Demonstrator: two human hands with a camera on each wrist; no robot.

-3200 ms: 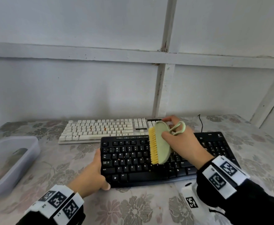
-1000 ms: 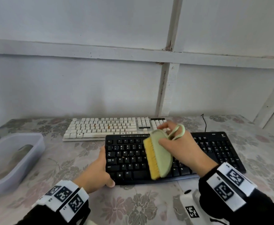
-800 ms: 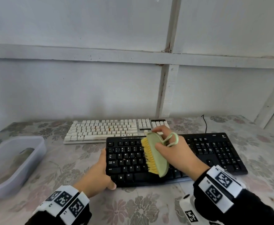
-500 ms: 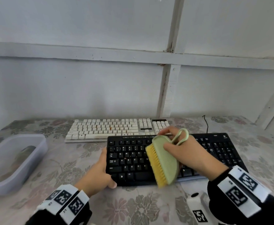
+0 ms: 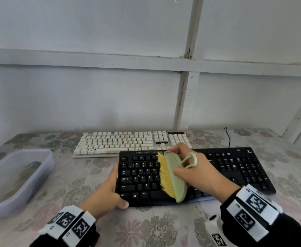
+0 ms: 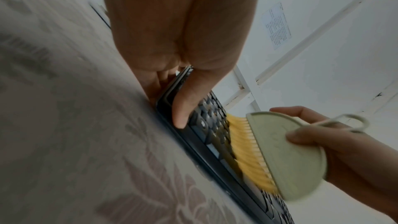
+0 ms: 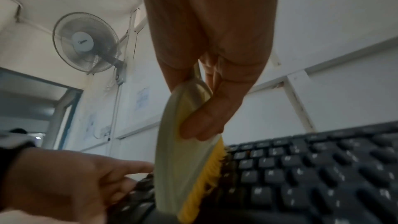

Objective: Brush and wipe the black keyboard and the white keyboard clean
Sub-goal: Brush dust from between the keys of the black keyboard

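Covering the black keyboard (image 5: pixel 196 175) keys, right hand (image 5: pixel 199 173) fingers clamp brush (image 5: pixel 172 177); left hand (image 5: pixel 107 195) grips its edge.

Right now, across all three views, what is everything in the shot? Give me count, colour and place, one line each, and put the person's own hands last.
black keyboard: one, black, near the table's front edge, under the brush.
white keyboard: one, white, just behind the black one, toward the wall.
brush: one, pale green back with yellow bristles, bristles on the black keyboard's keys.
plastic tub: one, translucent grey, at the table's left side.
cable: one, black, behind the black keyboard.
tablecloth: one, faded floral, over the table.
wall fan: one, white, mounted high; right wrist view only.
left hand: grips the black keyboard's left end.
right hand: holds the brush by its back.
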